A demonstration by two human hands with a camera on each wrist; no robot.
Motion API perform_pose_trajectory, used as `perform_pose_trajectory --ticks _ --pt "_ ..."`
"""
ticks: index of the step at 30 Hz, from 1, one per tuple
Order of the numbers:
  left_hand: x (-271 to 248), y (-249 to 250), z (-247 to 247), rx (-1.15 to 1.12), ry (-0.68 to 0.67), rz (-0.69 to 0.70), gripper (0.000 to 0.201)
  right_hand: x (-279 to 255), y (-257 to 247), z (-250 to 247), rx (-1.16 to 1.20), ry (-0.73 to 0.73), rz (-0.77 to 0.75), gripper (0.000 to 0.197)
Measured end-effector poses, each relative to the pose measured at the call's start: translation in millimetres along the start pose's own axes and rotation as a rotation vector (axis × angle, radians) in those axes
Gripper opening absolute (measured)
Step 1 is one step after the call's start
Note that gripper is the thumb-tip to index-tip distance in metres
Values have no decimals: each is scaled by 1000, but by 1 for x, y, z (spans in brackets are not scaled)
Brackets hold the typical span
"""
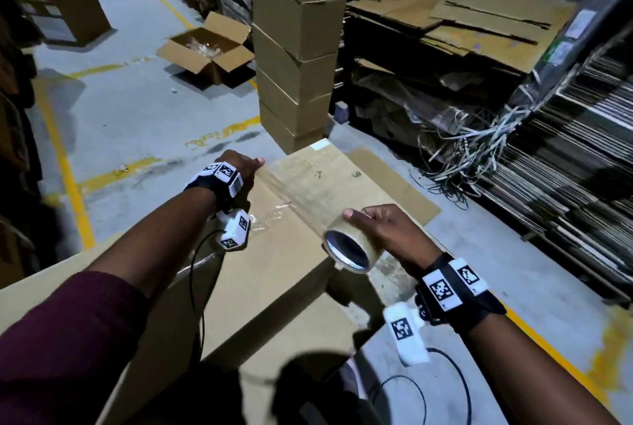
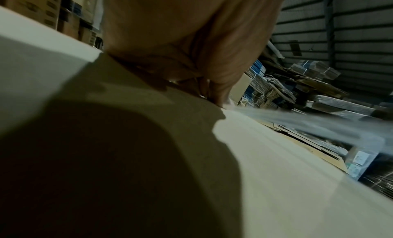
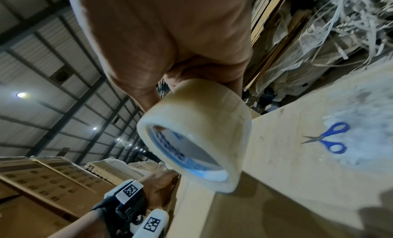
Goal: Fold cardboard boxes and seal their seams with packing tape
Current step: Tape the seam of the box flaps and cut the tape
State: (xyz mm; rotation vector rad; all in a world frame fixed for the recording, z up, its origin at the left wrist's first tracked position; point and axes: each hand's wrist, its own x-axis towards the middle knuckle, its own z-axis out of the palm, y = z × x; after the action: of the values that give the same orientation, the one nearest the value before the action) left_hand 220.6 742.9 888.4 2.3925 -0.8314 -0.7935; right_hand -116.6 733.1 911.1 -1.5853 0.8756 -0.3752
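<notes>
I stand over a big cardboard box [image 1: 274, 274] that lies flat-topped in front of me on the grey floor [image 1: 130, 109]. My right hand [image 1: 387, 229] grips a roll of clear packing tape [image 1: 347, 248], thumb on the near side and fingers curled over the top of the roll, its open core turned toward me. The roll hangs just above the box's top, near its right edge. From the roll a strip of tape [image 1: 274, 198] stretches across the box to my left hand [image 1: 239, 169], which sits at the far left edge of the box top. The left thumb is pressed down on the end of the strip; the other fingers fold over the edge out of my sight, so I cannot tell how they lie. In the left wrist view the palm lies low on the cardboard and the strip runs away from it, shiny and blurred.

In the right wrist view a pair of blue-handled scissors [image 3: 327, 138] lies on the cardboard beyond the roll, blades closed, well apart from my hands.

Beyond the box a tall stack of closed boxes [image 1: 298, 48] rises from the floor. Left of it sits an open box [image 1: 205, 51] with its flaps spread. To the right, flattened cardboard sheets [image 1: 462, 13] lie piled on a rack, with a tangle of pale straps [image 1: 479, 140] below.
</notes>
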Motion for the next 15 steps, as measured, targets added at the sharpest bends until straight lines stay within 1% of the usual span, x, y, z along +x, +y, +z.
perform_pose_trajectory --ticks 4,5,7,8,10,13,14,15 --pt "8 -7 3 -163 3 -73 48 -26 29 -14 -10 -34 36 36" --pt "11 -8 4 -171 7 -71 48 -27 37 -13 -9 -34 41 40" --pt "9 -9 3 -144 10 -63 48 -27 47 -6 -9 -23 63 57" --pt "7 -9 2 -125 15 -63 49 -27 50 -2 -9 -14 79 60" --pt "0 -5 1 -77 4 -49 49 -29 56 3 6 7 96 46" --pt "-13 2 -1 -29 -25 -23 49 -30 66 9 21 10 102 37" --pt "-17 2 -2 3 -37 -2 49 -29 69 11 33 14 102 36" --pt "-20 2 -4 32 -64 14 50 -28 73 12 47 14 96 45"
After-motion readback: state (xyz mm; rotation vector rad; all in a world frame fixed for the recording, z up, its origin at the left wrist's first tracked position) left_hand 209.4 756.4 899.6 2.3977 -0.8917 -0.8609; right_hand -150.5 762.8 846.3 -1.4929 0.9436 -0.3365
